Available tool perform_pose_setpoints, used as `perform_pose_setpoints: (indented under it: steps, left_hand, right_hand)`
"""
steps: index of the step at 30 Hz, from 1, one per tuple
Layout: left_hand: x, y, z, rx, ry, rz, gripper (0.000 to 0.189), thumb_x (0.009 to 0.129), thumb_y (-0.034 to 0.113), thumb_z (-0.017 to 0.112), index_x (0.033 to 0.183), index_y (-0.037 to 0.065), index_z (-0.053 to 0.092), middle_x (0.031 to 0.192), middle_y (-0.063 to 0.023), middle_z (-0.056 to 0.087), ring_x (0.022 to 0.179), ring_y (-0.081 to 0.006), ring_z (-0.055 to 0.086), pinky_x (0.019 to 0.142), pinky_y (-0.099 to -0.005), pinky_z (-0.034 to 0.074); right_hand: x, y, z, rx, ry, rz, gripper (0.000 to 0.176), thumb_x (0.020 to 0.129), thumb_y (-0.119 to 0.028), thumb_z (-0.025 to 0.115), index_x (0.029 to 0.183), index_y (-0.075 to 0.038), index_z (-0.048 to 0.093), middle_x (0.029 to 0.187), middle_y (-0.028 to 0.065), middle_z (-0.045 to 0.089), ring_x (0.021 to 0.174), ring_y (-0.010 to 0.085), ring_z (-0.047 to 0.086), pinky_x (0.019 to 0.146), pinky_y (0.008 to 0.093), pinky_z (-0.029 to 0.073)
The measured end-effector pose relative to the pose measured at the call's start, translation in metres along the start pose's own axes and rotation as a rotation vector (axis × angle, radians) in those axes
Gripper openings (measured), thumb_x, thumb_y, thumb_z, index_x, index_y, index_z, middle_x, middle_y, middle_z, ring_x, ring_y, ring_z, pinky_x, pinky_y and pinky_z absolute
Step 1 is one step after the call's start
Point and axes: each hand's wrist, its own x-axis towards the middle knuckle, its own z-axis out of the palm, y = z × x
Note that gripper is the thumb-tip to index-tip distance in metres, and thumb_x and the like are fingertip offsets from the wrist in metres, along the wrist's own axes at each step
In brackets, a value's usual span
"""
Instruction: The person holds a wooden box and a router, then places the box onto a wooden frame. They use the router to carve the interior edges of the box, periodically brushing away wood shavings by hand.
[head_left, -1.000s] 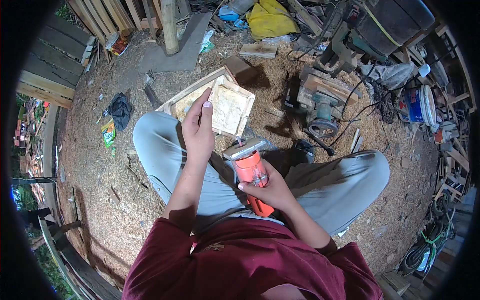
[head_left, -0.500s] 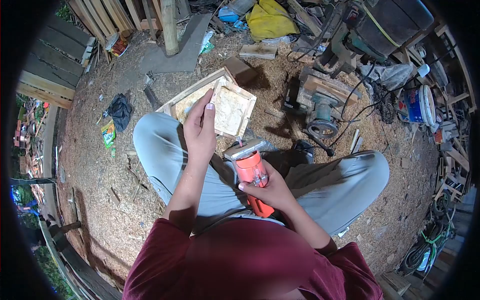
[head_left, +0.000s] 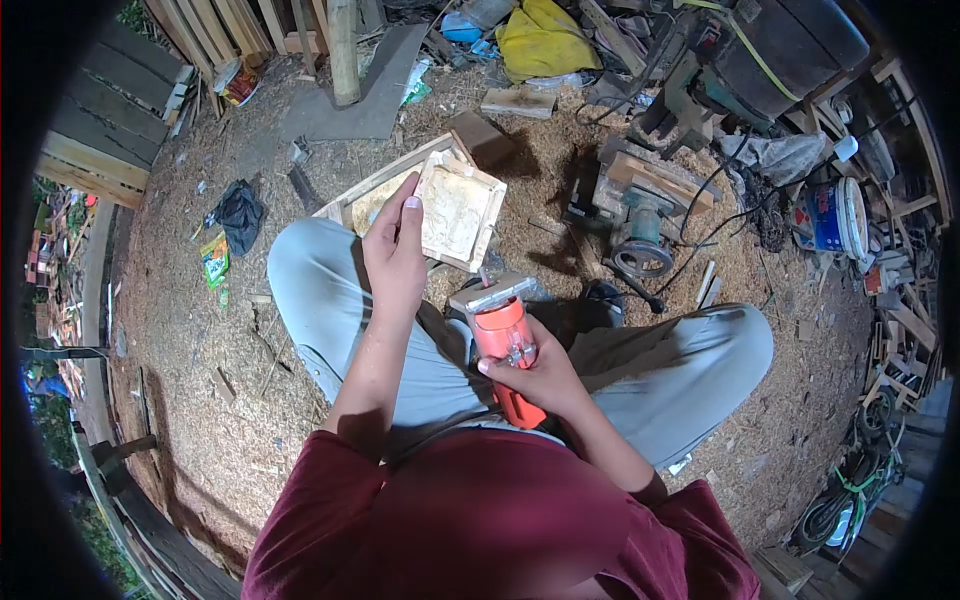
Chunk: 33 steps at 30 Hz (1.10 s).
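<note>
My left hand [head_left: 396, 265] grips a small square wooden frame [head_left: 460, 212] by its left edge, thumb on top. Pale, marked material fills the frame's middle. My right hand [head_left: 540, 372] is wrapped round the body of an orange jigsaw [head_left: 503, 335], held upside down in front of my lap. Its flat metal base plate [head_left: 492, 294] faces up and away from me, and a thin blade [head_left: 484, 276] sticks out of it. The blade's tip is right at the lower edge of the frame. Behind the frame lies a larger wooden-edged piece [head_left: 385, 188], partly hidden.
Sawdust covers the ground around my crossed legs. Ahead to the right stands a machine with a handwheel [head_left: 643, 248], with cables beside it. A bucket [head_left: 840, 218] is at the far right. A wood block [head_left: 518, 102], a yellow cloth [head_left: 545, 42] and a black bag [head_left: 240, 212] lie farther out.
The wooden frame and my left hand have shifted slightly left and up in view. My right hand still holds the jigsaw in nearly the same place.
</note>
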Motion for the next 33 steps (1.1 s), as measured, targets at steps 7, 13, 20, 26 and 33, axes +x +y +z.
perform_pose_setpoints:
  steps: [7,13,20,26,33]
  left_hand:
    - [0.002,-0.005,0.005,-0.042,-0.018,0.005,0.040,0.113,0.017,0.055,0.146,-0.005,0.061,0.138,-0.0161,0.069,0.125,-0.0164,0.064,0.110,-0.0302,0.046]
    - [-0.001,-0.008,0.003,-0.011,-0.036,0.027,0.039,0.112,0.016,0.056,0.145,-0.004,0.062,0.139,-0.0151,0.069,0.127,-0.0166,0.063,0.112,-0.0307,0.045]
    - [-0.002,-0.012,0.005,0.026,-0.071,0.085,0.039,0.112,0.015,0.057,0.145,-0.004,0.062,0.137,-0.0142,0.069,0.127,-0.0171,0.062,0.112,-0.0316,0.044]
    - [-0.004,-0.007,0.005,0.041,-0.081,0.092,0.038,0.112,0.016,0.057,0.145,-0.004,0.063,0.135,-0.0143,0.069,0.127,-0.0180,0.062,0.112,-0.0319,0.044]
    - [-0.005,-0.006,0.007,0.071,-0.078,0.102,0.038,0.112,0.016,0.057,0.144,-0.003,0.063,0.136,-0.0154,0.069,0.127,-0.0188,0.063,0.112,-0.0325,0.044]
  right_hand:
    - [0.000,-0.002,0.000,-0.015,-0.006,-0.019,0.058,0.086,-0.015,0.091,0.133,-0.004,0.059,0.113,0.0015,0.070,0.100,0.0085,0.065,0.092,0.0298,0.054]
    - [-0.002,-0.003,0.002,-0.014,-0.014,0.013,0.058,0.086,-0.014,0.091,0.133,-0.003,0.059,0.114,0.0017,0.070,0.101,0.0088,0.066,0.093,0.0299,0.054]
    - [-0.001,0.003,0.001,-0.007,0.020,-0.025,0.063,0.085,-0.022,0.092,0.133,-0.001,0.060,0.113,0.0049,0.071,0.100,0.0109,0.067,0.092,0.0313,0.055]
    - [-0.001,0.004,0.000,-0.016,0.037,-0.022,0.063,0.083,-0.028,0.093,0.130,0.000,0.061,0.110,0.0060,0.072,0.098,0.0118,0.067,0.091,0.0319,0.055]
    - [0.000,0.006,0.000,-0.006,0.042,-0.023,0.061,0.083,-0.028,0.093,0.128,-0.001,0.062,0.109,0.0058,0.072,0.098,0.0118,0.067,0.090,0.0317,0.055]
